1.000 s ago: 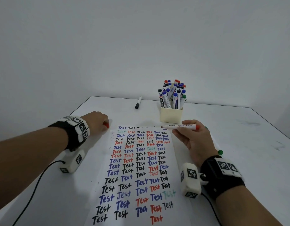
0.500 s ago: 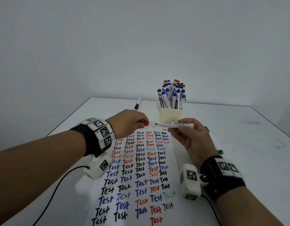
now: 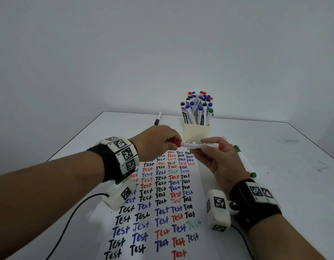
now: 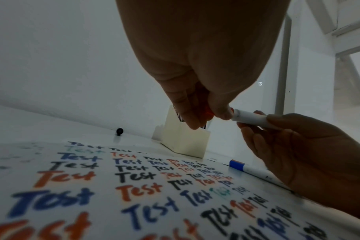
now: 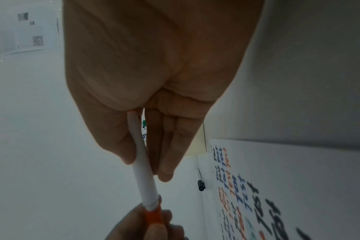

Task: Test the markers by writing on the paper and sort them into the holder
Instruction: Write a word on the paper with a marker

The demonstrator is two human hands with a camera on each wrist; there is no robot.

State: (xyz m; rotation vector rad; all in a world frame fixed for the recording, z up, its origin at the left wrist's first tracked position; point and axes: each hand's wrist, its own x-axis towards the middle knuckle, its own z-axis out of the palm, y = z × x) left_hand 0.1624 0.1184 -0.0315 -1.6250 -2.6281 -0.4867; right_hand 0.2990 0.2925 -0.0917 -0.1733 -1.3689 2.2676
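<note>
The red cap [image 3: 178, 143] is half hidden, pinched by the left hand [image 3: 155, 142]. The whiteboard marker [image 3: 200, 144] is gripped by the right hand [image 3: 221, 162] — its label is blurred. "Test" is repeated across the paper [image 3: 158, 203].

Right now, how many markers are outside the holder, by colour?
Red marker, held by left hand and right hand: 1
Black marker, on the table: 1
Green marker, beside the right hand: 1
Blue marker, on the table near it: 1
Total: 4 visible; the hand may hide more.
</note>
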